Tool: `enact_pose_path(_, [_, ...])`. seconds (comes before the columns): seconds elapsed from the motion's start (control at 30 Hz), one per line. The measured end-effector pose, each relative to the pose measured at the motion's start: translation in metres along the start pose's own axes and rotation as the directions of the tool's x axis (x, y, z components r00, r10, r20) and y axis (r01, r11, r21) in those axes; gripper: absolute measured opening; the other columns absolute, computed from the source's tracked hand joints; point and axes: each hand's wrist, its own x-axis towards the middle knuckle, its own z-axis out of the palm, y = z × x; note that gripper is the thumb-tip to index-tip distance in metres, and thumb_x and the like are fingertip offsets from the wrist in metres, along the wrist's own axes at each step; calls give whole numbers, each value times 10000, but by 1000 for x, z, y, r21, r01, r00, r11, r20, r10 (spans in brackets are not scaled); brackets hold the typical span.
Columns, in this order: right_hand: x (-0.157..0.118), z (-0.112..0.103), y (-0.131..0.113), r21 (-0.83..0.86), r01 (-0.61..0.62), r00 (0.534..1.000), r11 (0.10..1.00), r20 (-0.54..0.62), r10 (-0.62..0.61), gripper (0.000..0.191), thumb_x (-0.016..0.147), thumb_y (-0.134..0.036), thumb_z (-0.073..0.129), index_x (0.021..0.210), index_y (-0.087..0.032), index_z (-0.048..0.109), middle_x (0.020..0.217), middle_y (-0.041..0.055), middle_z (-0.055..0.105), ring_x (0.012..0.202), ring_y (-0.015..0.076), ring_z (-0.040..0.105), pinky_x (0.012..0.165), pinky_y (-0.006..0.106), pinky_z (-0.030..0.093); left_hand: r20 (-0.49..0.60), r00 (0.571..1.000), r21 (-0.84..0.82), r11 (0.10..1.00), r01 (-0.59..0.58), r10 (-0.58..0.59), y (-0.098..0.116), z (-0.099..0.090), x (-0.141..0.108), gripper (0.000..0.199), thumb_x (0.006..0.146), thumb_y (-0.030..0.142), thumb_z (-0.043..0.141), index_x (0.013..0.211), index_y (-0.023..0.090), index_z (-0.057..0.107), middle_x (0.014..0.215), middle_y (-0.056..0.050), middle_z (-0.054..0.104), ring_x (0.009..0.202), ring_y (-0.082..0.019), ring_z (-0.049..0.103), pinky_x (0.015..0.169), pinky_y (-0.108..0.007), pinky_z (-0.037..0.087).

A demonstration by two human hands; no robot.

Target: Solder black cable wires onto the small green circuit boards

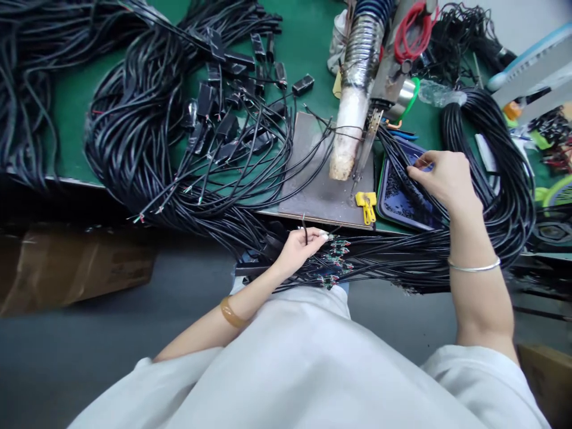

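Observation:
My left hand (304, 247) is closed on a thin black cable (305, 231) above my lap, its thumb and fingertips pinched near stripped cable ends. Beside it lie several cable ends with red and green wires (337, 259). My right hand (440, 176) is raised over a dark blue tray (402, 217) that holds small black pieces. Its thumb and index finger are pinched together; whatever is between them is too small to name. Long black cables (402, 247) stretch across my lap toward the right.
A foil-wrapped tube (351, 113) with a metal tool beside it points down at a grey board (308, 173). A yellow clip (367, 205) grips the board's edge. Cable bundles (134, 119) with black boxes cover the green table (304, 36). A cardboard box (80, 268) stands at lower left.

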Motion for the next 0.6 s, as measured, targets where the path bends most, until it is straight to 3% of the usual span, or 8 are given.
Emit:
enact_pose_path(0.1, [5, 2, 1, 58, 27, 1000, 998, -17, -26, 283, 811, -478, 684, 857, -203, 729, 813, 108, 718, 774, 265, 623, 794, 403, 449, 72, 997, 27, 999, 19, -21, 16, 11, -6, 374, 803, 422, 755, 960, 82, 740, 549, 46, 507, 492, -43, 330, 475, -198, 240])
enact_pose_path(0.17, [11, 6, 1, 101, 54, 998, 993, -38, -51, 273, 812, -474, 695, 873, -210, 724, 828, 99, 718, 801, 274, 640, 819, 419, 462, 188, 982, 93, 996, 15, -32, 37, 23, -11, 289, 835, 358, 722, 920, 83, 747, 583, 24, 543, 517, -48, 364, 489, -193, 267])
enact_pose_path(0.23, [20, 11, 0, 120, 56, 998, 991, -33, -52, 224, 792, -410, 729, 876, -203, 720, 840, 91, 721, 823, 277, 648, 829, 419, 461, 322, 947, 171, 983, -61, 2, 61, 37, -16, 208, 863, 287, 667, 876, 91, 735, 611, 16, 557, 541, -53, 397, 509, -186, 300])
enact_pose_path(0.33, [32, 17, 0, 177, 24, 999, 984, 19, -28, 191, 735, -338, 793, 813, -192, 698, 807, 61, 709, 776, 225, 627, 765, 357, 445, 401, 912, 199, 964, -175, 83, 87, 54, -17, 130, 841, 200, 632, 792, 94, 689, 651, -6, 596, 573, -72, 478, 534, -183, 374])
enact_pose_path(0.4, [36, 17, 3, 216, 27, 999, 976, 27, -34, 208, 749, -358, 790, 785, -184, 682, 784, 41, 698, 732, 169, 584, 710, 307, 417, 388, 897, 242, 916, -320, 210, 91, 61, -13, 129, 841, 178, 622, 842, 91, 717, 723, -43, 662, 606, -92, 526, 554, -195, 401])
enact_pose_path(0.5, [33, 7, 8, 216, 52, 999, 975, -1, -53, 267, 833, -421, 716, 802, -156, 695, 773, 45, 707, 697, 118, 536, 686, 279, 382, 353, 855, 350, 794, -498, 381, 80, 61, -4, 197, 879, 201, 619, 977, 117, 768, 822, -75, 733, 628, -108, 555, 592, -221, 404])
enact_pose_path(0.53, [30, 1, 10, 205, 50, 999, 977, -20, -47, 289, 857, -428, 692, 827, -140, 709, 774, 59, 715, 694, 112, 533, 697, 284, 377, 314, 862, 371, 784, -498, 399, 74, 59, -1, 202, 893, 218, 616, 989, 128, 770, 807, -67, 730, 618, -105, 545, 597, -224, 397])
enact_pose_path(0.6, [22, -14, 14, 167, 35, 996, 985, -87, -21, 342, 895, -436, 649, 930, -109, 743, 807, 100, 739, 700, 110, 548, 727, 307, 372, 160, 916, 351, 846, -402, 368, 65, 52, 3, 187, 909, 256, 613, 939, 133, 750, 681, -22, 657, 570, -88, 485, 573, -216, 364])
